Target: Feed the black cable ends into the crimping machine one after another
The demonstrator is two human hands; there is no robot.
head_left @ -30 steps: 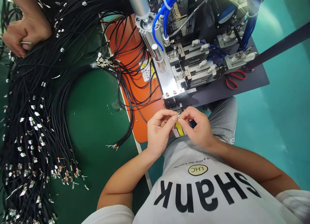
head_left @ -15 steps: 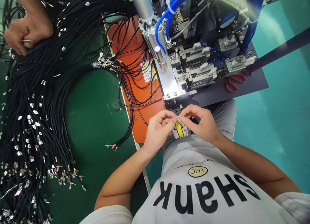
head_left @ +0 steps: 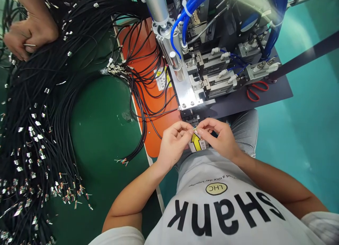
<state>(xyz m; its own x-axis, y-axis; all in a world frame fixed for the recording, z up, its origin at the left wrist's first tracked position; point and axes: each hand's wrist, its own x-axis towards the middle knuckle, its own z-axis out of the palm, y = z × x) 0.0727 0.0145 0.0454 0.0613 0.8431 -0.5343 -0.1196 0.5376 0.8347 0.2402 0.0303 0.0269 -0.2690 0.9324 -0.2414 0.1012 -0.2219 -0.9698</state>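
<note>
Close in front of my body, my left hand [head_left: 173, 141] and my right hand [head_left: 221, 138] meet fingertip to fingertip. Both are closed in a pinch on thin, light-coloured wires [head_left: 195, 129], tiny in the view and mostly covered by the fingers. Just below the fingertips shows a label with a yellow arrow [head_left: 196, 142]. Directly beyond my hands stands a metal machine [head_left: 185, 91] with cylinders and blue air hoses. Black cables [head_left: 143, 114] lie over its orange base [head_left: 153, 132] left of my hands, with stripped coloured wire ends [head_left: 124, 161] hanging over the green table.
A large heap of black cables [head_left: 23, 107] with shiny metal ends covers the left of the green table [head_left: 106, 132]. Another person's hand [head_left: 31, 36] rests on it at upper left. Red-handled scissors [head_left: 256, 91] lie on the dark plate [head_left: 278, 89] at right.
My fingertips have shifted very slightly at the wires, and both hands keep their pinch. Nothing else has visibly moved.
</note>
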